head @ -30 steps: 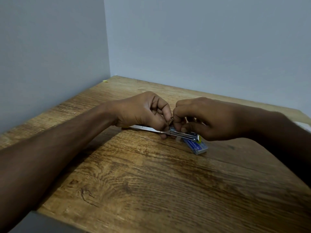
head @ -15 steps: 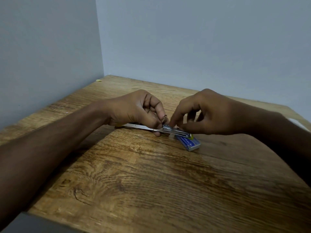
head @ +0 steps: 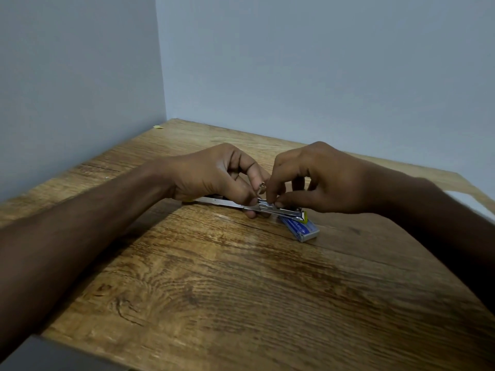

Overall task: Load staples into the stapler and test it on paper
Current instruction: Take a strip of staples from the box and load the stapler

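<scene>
Stapler (head: 286, 211) opened flat mid-table (head: 241, 277), both hands on it. Loading step, I'd say.

L hand (head: 214, 178) grips the hinge area w/ fingers curled round the metal, and the flat arm sticks out toward 9 o'clock. R hand (head: 329, 180) pinches thumb + index down on the magazine rail, which runs toward 4 o'clock; can't tell if a staple strip sits under the tips. Blue staple box (head: 302, 228) lies at 4 o'clock off the rail's end, touching or just under it. Handling, my guess: stapler = stiff steel, light-ish, slick, sprung parts may snap back, so hold by hinge/sides, not over the channel. Staple strip = light & brittle, snaps if bent, so take it by the long sides & slide in level. Box = thin card, crushes easily.
</scene>
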